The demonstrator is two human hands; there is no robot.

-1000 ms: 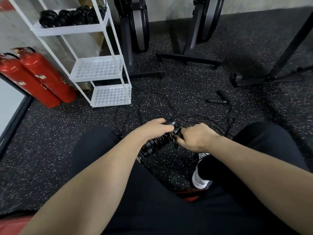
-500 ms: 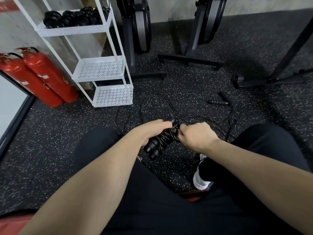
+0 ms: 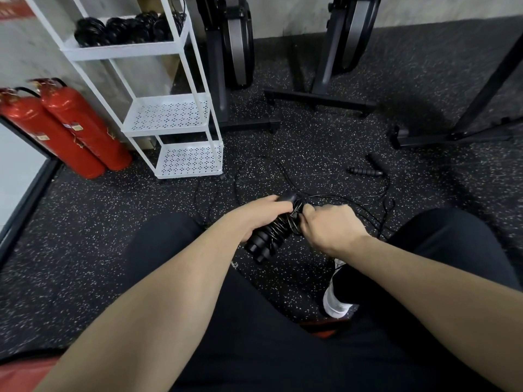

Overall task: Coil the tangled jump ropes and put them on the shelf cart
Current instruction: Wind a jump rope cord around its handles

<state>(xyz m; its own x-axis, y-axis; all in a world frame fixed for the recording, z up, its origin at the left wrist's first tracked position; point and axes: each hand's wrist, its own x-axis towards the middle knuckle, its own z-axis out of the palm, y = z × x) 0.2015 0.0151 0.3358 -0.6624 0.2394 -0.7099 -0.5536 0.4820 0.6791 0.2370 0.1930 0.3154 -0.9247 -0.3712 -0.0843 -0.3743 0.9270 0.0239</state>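
Black ribbed handles (image 3: 267, 240) sit bundled in the left hand (image 3: 259, 215), fingers curled round them, well in front of the shelf cart (image 3: 169, 120) and low over the floor. Right hand (image 3: 329, 227) pinches the cord (image 3: 297, 213) at the handle tops. I'd keep each wrap tight and side by side, feeding slack from the loose rope (image 3: 283, 176) on the floor between here and the cart. Right fingertips are hidden, so the exact pinch point is unclear. Another handle (image 3: 365, 171) lies right of the cart; I can't trace which rope it belongs to.
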